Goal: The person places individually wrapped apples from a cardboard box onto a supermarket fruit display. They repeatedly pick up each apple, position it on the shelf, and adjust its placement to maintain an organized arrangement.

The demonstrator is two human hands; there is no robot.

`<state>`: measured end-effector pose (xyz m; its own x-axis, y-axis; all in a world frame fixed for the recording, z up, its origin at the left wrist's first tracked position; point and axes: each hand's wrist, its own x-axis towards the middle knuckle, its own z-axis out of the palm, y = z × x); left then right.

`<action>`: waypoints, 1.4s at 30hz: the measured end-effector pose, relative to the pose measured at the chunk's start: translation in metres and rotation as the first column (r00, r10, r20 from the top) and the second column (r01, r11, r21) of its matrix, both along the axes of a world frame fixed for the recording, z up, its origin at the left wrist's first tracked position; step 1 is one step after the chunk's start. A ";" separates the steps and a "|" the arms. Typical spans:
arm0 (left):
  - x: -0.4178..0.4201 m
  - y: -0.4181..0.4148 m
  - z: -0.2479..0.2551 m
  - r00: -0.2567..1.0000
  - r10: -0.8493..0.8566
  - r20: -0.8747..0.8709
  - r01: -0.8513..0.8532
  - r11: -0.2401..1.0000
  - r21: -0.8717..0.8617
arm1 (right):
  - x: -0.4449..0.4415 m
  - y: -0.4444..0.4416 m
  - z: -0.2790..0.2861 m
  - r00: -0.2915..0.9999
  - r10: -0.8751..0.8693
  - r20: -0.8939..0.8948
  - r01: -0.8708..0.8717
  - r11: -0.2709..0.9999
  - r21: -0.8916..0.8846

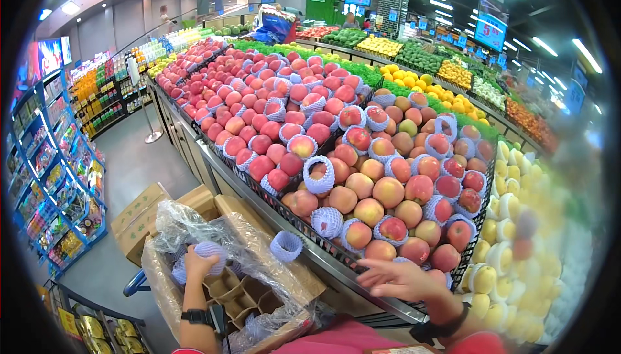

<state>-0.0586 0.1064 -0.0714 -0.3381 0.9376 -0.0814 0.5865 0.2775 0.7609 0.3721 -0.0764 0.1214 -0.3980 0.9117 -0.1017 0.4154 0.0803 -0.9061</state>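
Observation:
My left hand [198, 265] is inside a cardboard carton [310, 290] lined with clear plastic. Its fingers grip a fruit in a pale purple foam net [213, 253]; the net hides what kind of fruit. Another netted fruit [179, 269] lies just below it, near brown cardboard dividers [227, 290]. My right hand [395, 279] hovers over the front rim of the apple display, fingers apart, holding nothing. Red and yellow apples [369, 212] are heaped beyond it, several in foam nets. A loose foam net [286, 246] is by the carton's flap and the metal rail.
A metal rail [347, 272] and black crate edge [310, 228] border the apples. Pale yellow fruit [484, 279] fills the right side. Another cardboard box [138, 218] stands behind the carton, above a blue handle [136, 283]. Blue snack shelves [58, 174] flank the left aisle.

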 end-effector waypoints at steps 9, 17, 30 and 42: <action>0.155 -0.130 0.119 0.738 -0.660 -0.144 0.661 0.664 0.350 | -0.098 0.050 -0.100 0.624 -0.464 -0.629 -0.195 0.687 -0.700; 0.160 -0.143 0.082 0.399 -0.817 0.417 0.903 0.430 -0.023 | -0.077 0.016 -0.138 0.780 -0.266 -0.567 -0.312 0.620 -0.720; 0.167 -0.159 0.055 0.498 -0.782 0.374 0.867 0.450 -0.213 | -0.066 -0.016 -0.108 0.922 0.061 0.383 -0.085 0.995 0.045; 0.177 -0.164 0.087 0.458 -0.887 0.051 0.889 0.456 -0.050 | -0.056 -0.015 -0.098 0.874 0.178 0.453 -0.199 0.980 0.000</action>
<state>0.1189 -0.0576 0.0154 0.6767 0.7218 -0.1455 0.5314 -0.3420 0.7750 0.3159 -0.0910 0.0236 -0.4844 0.8317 -0.2712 0.7490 0.2342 -0.6198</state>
